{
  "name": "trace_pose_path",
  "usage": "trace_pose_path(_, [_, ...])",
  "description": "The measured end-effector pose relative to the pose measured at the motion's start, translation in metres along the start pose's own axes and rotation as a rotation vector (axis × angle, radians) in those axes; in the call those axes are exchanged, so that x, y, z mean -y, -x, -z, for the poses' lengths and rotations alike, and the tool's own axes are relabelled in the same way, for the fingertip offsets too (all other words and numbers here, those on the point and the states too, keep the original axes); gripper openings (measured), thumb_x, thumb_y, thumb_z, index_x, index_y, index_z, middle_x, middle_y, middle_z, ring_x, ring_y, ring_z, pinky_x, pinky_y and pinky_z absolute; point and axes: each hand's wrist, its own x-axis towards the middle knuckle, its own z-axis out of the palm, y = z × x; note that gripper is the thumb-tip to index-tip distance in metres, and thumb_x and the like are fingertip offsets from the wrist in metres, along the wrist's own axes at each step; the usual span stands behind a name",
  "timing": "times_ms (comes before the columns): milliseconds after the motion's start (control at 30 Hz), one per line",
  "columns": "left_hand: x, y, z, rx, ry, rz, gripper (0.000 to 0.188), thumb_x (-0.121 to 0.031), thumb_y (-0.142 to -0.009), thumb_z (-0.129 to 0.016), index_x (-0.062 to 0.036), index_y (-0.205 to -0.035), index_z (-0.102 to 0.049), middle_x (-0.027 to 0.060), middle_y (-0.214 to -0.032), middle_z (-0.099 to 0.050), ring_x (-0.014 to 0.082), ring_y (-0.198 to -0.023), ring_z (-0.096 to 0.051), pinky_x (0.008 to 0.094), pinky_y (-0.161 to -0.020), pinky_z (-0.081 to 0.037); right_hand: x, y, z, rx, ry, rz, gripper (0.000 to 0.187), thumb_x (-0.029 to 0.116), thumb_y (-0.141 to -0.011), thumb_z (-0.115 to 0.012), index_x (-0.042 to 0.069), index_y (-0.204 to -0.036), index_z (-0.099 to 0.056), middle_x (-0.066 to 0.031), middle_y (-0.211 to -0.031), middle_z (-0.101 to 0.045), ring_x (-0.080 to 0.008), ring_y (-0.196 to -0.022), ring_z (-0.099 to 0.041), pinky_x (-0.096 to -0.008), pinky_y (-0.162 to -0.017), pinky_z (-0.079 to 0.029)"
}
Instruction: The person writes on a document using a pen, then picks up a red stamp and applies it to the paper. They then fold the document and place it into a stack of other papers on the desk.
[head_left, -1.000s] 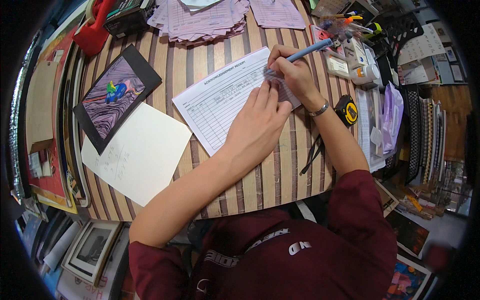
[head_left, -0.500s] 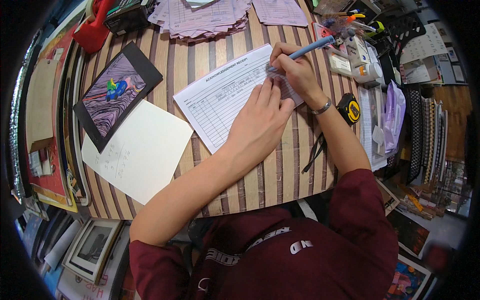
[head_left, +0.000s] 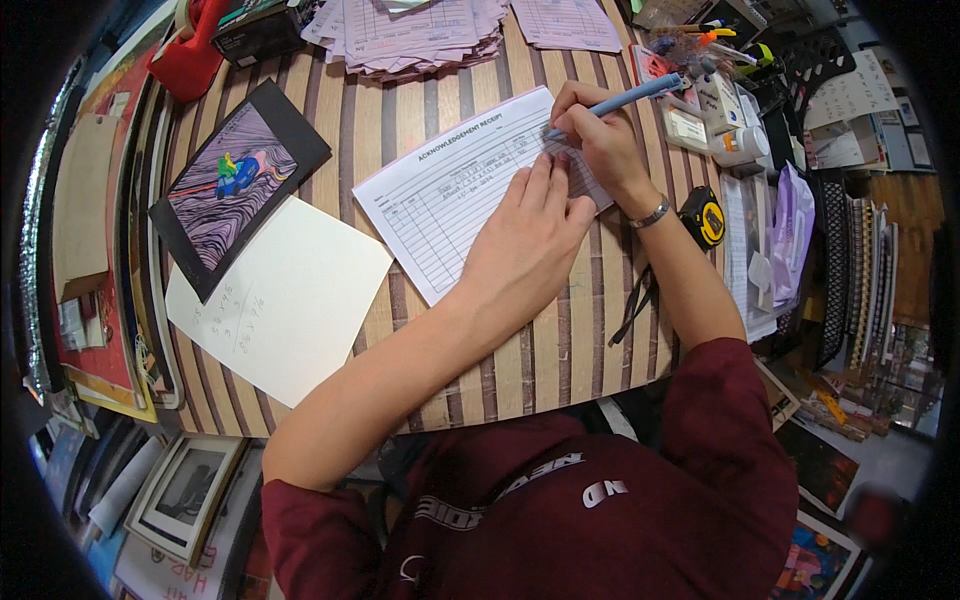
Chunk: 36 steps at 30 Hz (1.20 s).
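A blue pen (head_left: pixel 635 95) is pinched in the fingers of my right hand (head_left: pixel 605 145), its tip down on the upper right part of a receipt form (head_left: pixel 440 215). The form is a lined white sheet with a few handwritten rows, and pink paper shows along its top edge. My left hand (head_left: pixel 527 238) lies flat over the form's lower right part, fingers stretched out just below the pen tip. To the left, a black-bordered card (head_left: pixel 240 180) with a purple swirled picture overlaps a cream sheet (head_left: pixel 290 300) bearing handwritten figures.
Pink slips (head_left: pixel 420 45) are piled at the table's far side. A red tape dispenser (head_left: pixel 190 60) stands far left. On the right are a yellow-black tape measure (head_left: pixel 707 218), a black strap (head_left: pixel 632 308), a white bottle (head_left: pixel 740 146) and a cluster of pens (head_left: pixel 705 45).
The whole view has shifted slightly to the right. The pen's upper end has tipped a little to the right, while my left hand stays in place on the form.
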Motion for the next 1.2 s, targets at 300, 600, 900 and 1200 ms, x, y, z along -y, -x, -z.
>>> trace_pose_path(300, [0.000, 0.000, 0.002, 0.014, 0.012, 0.001, 0.020, -0.008, -0.084, -0.053, 0.0047, -0.099, -0.053, 0.0315, -0.123, -0.054, 0.0422, -0.124, -0.049, 0.0460, -0.105, -0.039, -0.004, -0.001, 0.001, 0.034, 0.007, 0.041, 0.011, 0.006, -0.080, -0.050, 0.000, -0.072, -0.056, 0.0019, -0.069, -0.051, -0.0042, -0.063, -0.038, -0.0219, -0.055, -0.030])
trace_pose_path(600, [0.000, 0.000, 0.000, 0.002, 0.018, -0.003, 0.019, -0.007, -0.084, -0.053, 0.0045, -0.099, -0.053, 0.0317, -0.124, -0.054, 0.0429, -0.124, -0.048, 0.0463, -0.106, -0.038, -0.004, -0.001, 0.002, 0.008, 0.060, 0.027, 0.012, 0.007, -0.081, -0.050, 0.000, -0.073, -0.056, 0.0010, -0.070, -0.053, -0.0044, -0.065, -0.040, -0.0218, -0.057, -0.031])
trace_pose_path(900, [-0.002, 0.002, 0.001, 0.011, -0.034, -0.003, 0.022, -0.009, -0.085, -0.053, 0.0045, -0.101, -0.053, 0.0310, -0.129, -0.052, 0.0418, -0.125, -0.049, 0.0460, -0.104, -0.040, -0.003, -0.007, 0.019, -0.081, -0.436, -0.167, 0.011, 0.006, -0.086, -0.053, 0.000, -0.079, -0.060, 0.0014, -0.067, -0.052, -0.0061, -0.061, -0.044, -0.0218, -0.054, -0.033])
trace_pose_path(1200, [-0.032, 0.033, 0.068, 0.395, -0.456, 0.127, 0.043, -0.013, -0.086, -0.056, 0.0071, -0.124, -0.054, 0.0267, -0.125, -0.057, 0.0337, -0.107, -0.058, 0.0391, -0.088, -0.049, 0.034, 0.001, -0.001, -0.094, -0.189, -0.018, 0.016, 0.011, -0.092, -0.064, 0.000, -0.104, -0.062, -0.0026, -0.080, -0.063, -0.0071, -0.069, -0.056, -0.0220, -0.062, -0.045])
